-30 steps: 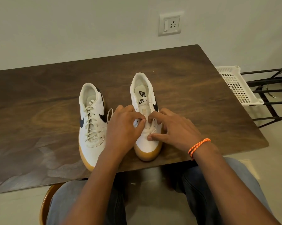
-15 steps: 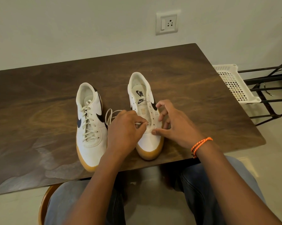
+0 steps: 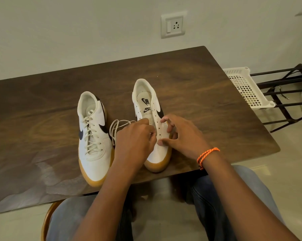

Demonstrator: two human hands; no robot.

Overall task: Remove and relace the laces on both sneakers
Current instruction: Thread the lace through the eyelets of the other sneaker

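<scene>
Lace (image 3: pixel 119 126) loop pulled farther across table (image 3: pixel 207 94).

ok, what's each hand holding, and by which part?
Left hand pinches the loose lace near the right sneaker's lowest eyelets; the exact spot is hidden. Right hand holds nothing; its fingers rest on that sneaker.

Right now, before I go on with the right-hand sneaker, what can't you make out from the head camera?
- Head view: the lowest eyelets of the right sneaker are hidden behind the left hand.
- Where the loose lace ends: it runs under the left hand, so its tip and any threading are unseen.
- The right hand has curled fingers; a pinched lace end is too small to tell.
- The white basket: its contents are unreadable.
</scene>
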